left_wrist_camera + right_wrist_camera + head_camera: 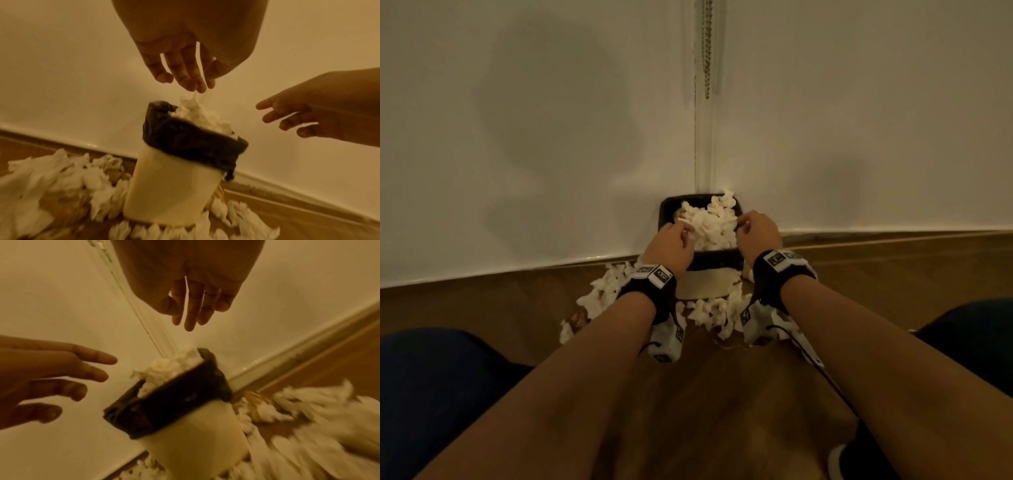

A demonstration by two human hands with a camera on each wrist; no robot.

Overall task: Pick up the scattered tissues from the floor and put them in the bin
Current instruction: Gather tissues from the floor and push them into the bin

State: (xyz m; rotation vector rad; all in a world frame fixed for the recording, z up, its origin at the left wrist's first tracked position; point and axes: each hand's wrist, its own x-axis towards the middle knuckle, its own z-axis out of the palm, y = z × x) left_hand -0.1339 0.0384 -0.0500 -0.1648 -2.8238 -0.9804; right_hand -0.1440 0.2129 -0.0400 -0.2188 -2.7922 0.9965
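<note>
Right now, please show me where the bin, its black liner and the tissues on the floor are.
bin (170, 186), left wrist view, pale side wall.
black liner (195, 138), left wrist view, band folded over rim.
tissues on the floor (602, 291), head view, pile left of bin.

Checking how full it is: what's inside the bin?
White tissues are heaped above the rim of the bin, which has a black liner. Anything beneath that heap is hidden. Both hands hover over it, holding nothing.

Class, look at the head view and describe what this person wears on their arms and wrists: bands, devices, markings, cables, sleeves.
Both forearms are bare, with no sleeves in view. Each wrist carries a black strap topped with white square tags printed with black markings. A white boxy camera unit hangs under each wrist, also marked in black. A thin dark cable trails from the right unit.
</note>
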